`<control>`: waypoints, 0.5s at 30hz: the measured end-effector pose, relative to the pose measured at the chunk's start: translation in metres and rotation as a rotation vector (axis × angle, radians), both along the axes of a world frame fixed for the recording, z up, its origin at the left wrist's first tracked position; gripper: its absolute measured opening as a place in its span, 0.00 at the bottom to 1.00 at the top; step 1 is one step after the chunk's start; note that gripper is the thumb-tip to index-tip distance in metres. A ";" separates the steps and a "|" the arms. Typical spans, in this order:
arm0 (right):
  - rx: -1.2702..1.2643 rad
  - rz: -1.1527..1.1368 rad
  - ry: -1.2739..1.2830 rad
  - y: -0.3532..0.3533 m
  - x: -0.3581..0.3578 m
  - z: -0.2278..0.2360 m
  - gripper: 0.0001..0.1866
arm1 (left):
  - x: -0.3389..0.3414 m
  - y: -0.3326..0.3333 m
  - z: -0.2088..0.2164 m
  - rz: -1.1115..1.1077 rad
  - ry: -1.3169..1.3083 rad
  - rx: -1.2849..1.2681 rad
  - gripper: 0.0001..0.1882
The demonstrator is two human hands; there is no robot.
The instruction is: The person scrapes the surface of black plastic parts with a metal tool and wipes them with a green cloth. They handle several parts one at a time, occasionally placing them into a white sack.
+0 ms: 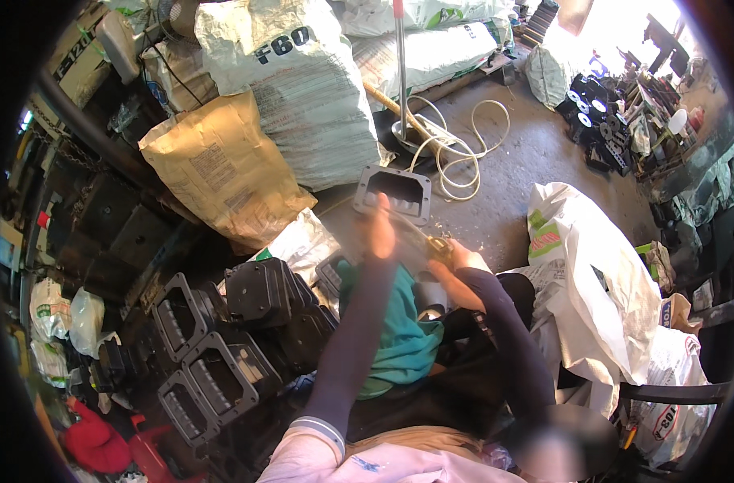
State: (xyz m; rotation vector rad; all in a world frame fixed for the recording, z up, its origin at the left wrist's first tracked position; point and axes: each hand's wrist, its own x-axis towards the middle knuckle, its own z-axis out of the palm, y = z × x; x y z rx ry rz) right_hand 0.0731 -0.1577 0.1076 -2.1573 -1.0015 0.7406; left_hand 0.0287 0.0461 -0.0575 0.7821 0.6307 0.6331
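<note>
1. Two bare hands work out in front of the person, above a teal cloth spread over the lap.
2. One grey flanged box housing sits just beyond the left hand, its open face turned up toward the worker. The left fingers overlap its near rim, but they blur, and I cannot tell whether they clamp it or merely pass in front.
3. The right hand, nearer the body, has its fingers together around a small brass-coloured piece; blur hides what kind. A hazy pale streak runs between the hands, too smeared to name.
4. At the worker's left, three dark flanged housings stand close together with their openings showing. Beside them lie black boxy castings, turned another way.
5. As for progress, my judgement is that the grey housing is in mid-handling, since both hands are busy close to it. Whether the grouped pieces are finished or waiting, I cannot tell, so neither can I count what is left.
6. Beyond are a brown paper sack, a tall white sack and a loosely looped cream hose on the concrete floor.
</note>
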 end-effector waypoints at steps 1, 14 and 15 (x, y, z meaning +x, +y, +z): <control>-0.011 0.009 -0.053 0.004 -0.003 0.001 0.26 | -0.001 -0.004 0.006 0.052 0.013 0.036 0.29; -0.232 -0.033 -0.224 0.058 0.016 -0.005 0.23 | 0.004 -0.032 0.041 0.283 0.000 0.076 0.28; -0.226 -0.032 -0.211 0.055 0.019 -0.004 0.23 | 0.004 -0.032 0.038 0.280 -0.021 0.083 0.28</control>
